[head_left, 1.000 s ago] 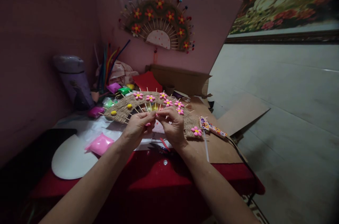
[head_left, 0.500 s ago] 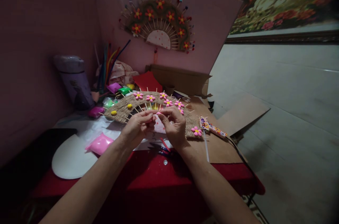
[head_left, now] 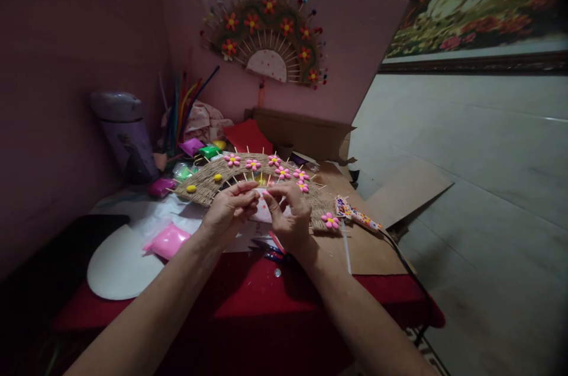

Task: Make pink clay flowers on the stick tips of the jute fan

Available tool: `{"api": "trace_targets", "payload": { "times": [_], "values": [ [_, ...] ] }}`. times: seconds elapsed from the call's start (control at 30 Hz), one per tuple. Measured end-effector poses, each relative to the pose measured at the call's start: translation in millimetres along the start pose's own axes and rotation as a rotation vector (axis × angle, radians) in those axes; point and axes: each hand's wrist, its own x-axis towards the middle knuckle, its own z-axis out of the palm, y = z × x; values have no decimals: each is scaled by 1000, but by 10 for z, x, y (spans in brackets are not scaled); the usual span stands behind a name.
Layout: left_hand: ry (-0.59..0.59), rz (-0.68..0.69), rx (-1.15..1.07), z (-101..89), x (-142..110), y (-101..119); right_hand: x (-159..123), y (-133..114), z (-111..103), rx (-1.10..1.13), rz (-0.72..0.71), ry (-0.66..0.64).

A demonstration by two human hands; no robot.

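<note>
My left hand [head_left: 231, 210] is pinched, fingertips together, and whatever is between them is too small to make out. Close beside it, my right hand [head_left: 290, 213] pinches a tiny bit of pink clay [head_left: 265, 192] between thumb and forefinger. Both are held in front of a fan-shaped piece wound with twine [head_left: 204, 186] on thin sticks. Pink clay flowers [head_left: 283, 172] with yellow centres dot its top and right side, while yellow clay ovals [head_left: 217, 177] sit on its left. My hands partly hide its dotted half-round base [head_left: 261, 213].
A pink clay packet [head_left: 167, 241] and a white disc [head_left: 122, 266] lie left. Dark-handled scissors [head_left: 268, 253] are below my hands. A glue gun [head_left: 359, 216] with a trailing cord rests on cardboard [head_left: 373, 257] at right. A purple bottle [head_left: 124, 142] stands back left.
My hands stay nearly in place, with slight finger movement; less of the pink clay shows between the fingertips. The view has shifted very slightly.
</note>
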Motion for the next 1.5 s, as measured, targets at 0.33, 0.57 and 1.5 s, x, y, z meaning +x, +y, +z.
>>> {"api": "trace_targets", "payload": {
  "times": [0.33, 0.57, 1.5],
  "values": [
    [-10, 14, 14, 1, 0, -7, 6, 6, 8, -59, 24, -17],
    [-45, 34, 86, 53, -26, -16, 17, 11, 15, -54, 15, 25],
    [-112, 33, 102, 16, -9, -29, 9, 52, 24, -12, -29, 36]
  ]
}}
